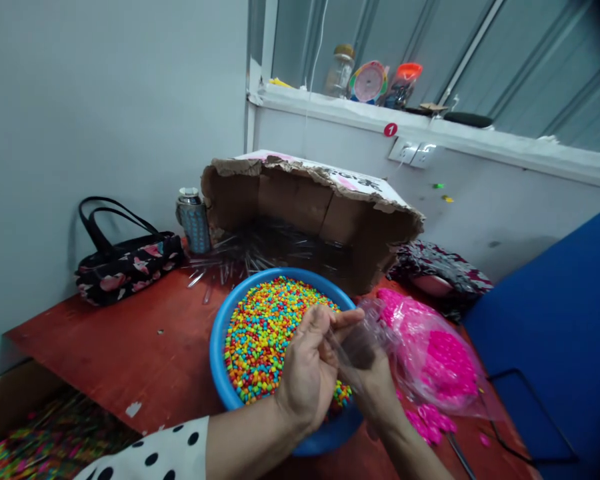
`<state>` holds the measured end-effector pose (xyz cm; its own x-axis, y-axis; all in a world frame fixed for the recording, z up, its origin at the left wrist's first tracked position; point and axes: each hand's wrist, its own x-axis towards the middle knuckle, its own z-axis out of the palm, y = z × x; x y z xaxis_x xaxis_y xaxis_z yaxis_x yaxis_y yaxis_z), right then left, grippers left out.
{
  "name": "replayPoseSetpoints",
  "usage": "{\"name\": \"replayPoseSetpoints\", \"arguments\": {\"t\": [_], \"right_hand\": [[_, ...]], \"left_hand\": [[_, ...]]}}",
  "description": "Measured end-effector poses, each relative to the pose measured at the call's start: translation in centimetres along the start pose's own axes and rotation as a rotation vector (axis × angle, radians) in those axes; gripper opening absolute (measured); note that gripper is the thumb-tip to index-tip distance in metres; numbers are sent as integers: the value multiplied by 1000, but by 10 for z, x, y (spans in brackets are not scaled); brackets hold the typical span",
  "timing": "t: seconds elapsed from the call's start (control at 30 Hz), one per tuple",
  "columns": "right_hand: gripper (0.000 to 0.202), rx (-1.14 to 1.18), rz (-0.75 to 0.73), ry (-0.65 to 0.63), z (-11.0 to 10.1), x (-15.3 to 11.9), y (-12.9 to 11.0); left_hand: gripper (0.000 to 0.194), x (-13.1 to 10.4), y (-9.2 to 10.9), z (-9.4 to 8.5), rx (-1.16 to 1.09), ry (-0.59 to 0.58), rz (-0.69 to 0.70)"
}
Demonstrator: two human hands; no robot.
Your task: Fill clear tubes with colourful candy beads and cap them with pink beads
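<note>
Clear plastic tubes [375, 327], over the blue basin's [218, 353] right side, sit in the curled right hand [377, 387]; the half-open left hand [307, 373] grips unclearly. Slackness could drop them among multicoloured pellets [265, 327].

Item: red round sticker [391, 129], white numeral "1", at the white ledge [330, 107], upper right of your frame. Item: cardboard box [295, 200], centre; dark characters on its top, too unclear for you to read.

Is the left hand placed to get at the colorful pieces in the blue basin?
Likely yes: the left hand appears over the blue basin, whose open top leaves the colorful pieces exposed.
</note>
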<state>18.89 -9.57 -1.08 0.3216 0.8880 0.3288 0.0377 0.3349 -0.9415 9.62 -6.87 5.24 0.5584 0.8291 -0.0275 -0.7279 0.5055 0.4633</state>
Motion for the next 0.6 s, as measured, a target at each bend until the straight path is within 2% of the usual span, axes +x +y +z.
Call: {"name": "replayPoseSetpoints", "arguments": {"t": [0.1,0.2,0.3,0.37,0.4,0.47,0.53,0.6], "right_hand": [[47,103,85,5,3,10,-5],[41,77,181,-21,-8,28,-6],[31,-195,247,-60,-32,51,-13],[32,-532,255,-122,-48,68,-21],[34,-748,252,-184,-54,76,-26],[34,-1187,226,-341,-60,88,-34],[32,-1529,181,-496,-58,95,-38],[31,-1730,131,-625,-51,96,-37]], "left_hand": [[18,9,4,-8,-14,45,3],[18,20,16,-11,32,52,-36],[17,45,45,-8,214,26,-11],[9,79,71,-7,369,32,102],[13,100,85,-9,442,57,180],[44,147,110,-16,590,108,286],[88,186,128,-29,796,169,384],[110,205,139,-45,1051,188,454]]}}
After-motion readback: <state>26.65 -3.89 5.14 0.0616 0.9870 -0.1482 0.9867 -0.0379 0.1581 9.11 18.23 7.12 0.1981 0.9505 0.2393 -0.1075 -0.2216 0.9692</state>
